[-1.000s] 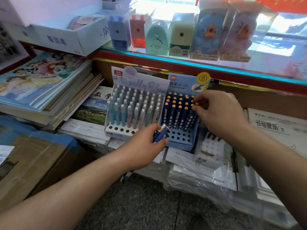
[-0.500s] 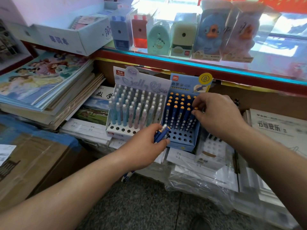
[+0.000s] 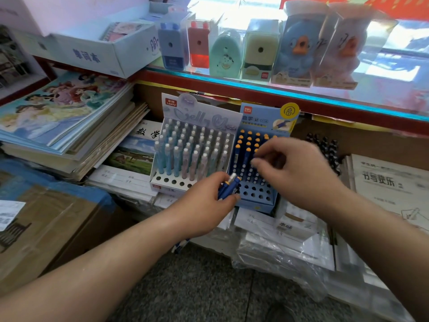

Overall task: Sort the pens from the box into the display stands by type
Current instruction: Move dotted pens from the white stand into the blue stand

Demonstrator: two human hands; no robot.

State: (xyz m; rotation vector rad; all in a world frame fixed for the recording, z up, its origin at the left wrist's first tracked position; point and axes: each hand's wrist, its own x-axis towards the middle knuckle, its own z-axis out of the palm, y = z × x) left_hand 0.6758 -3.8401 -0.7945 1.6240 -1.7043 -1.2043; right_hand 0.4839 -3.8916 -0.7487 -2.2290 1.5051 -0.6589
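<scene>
Gripping spare blue pens (image 3: 228,187) just before the blue stand (image 3: 256,206), the left hand (image 3: 204,205) holds stock ready for loading; right hand (image 3: 299,175) curls over its rows, grasp unclear.

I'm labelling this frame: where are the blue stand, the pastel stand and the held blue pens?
blue stand (image 3: 257,193), head view, empty front holes.
pastel stand (image 3: 173,181), head view, empty front row.
held blue pens (image 3: 229,187), head view, exposed barrels.
</scene>
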